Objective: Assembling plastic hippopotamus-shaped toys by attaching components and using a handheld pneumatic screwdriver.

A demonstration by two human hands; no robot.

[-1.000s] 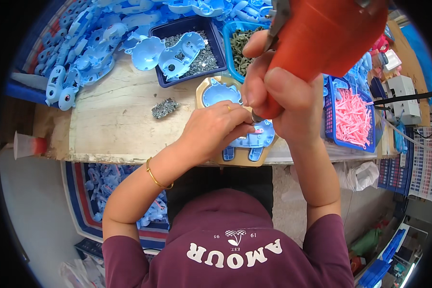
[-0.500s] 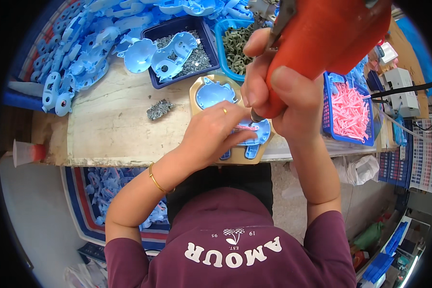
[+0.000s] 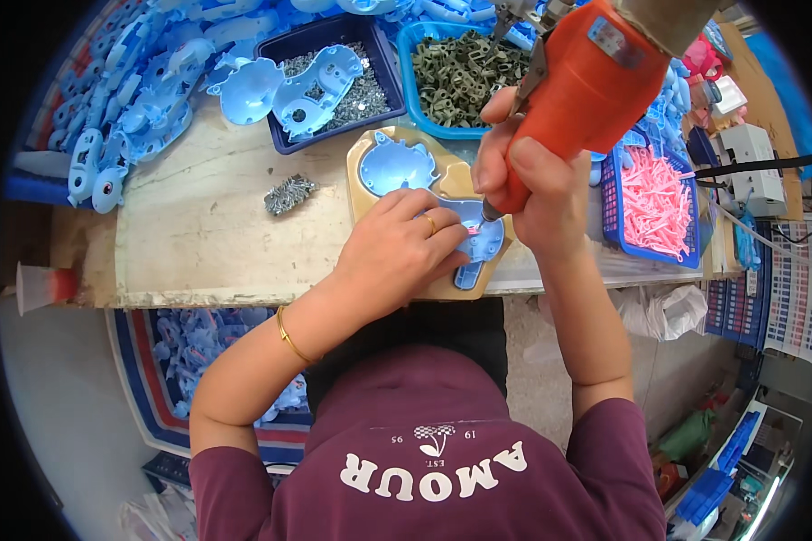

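Note:
My right hand (image 3: 546, 185) is wrapped round a red power screwdriver (image 3: 579, 95), its nose pointing down at the blue plastic shell (image 3: 487, 236). Whether the tip touches the shell, I cannot tell. That shell lies with its hollow side up in a tan holding block (image 3: 361, 194), whose far end bears a rounded blue hollow (image 3: 397, 169). Over the near left part of the shell rests my left hand (image 3: 401, 239), fingers bent and close together, their tips hidden. A small pink piece (image 3: 473, 231) shows inside the shell beside those fingers.
Behind the block stand a dark blue bin (image 3: 392, 86) of small metal parts and a light blue tub (image 3: 408, 72) of grey-green clips. Pink plastic parts (image 3: 654, 203) fill a basket at right. A screw heap (image 3: 289, 195) lies left; blue shells (image 3: 158, 108) pile up beyond.
The screwdriver has dropped away from the camera and leans more to the right. My left thumb and fingers, spread beside the pink piece before, have drawn together. The view has shifted slightly.

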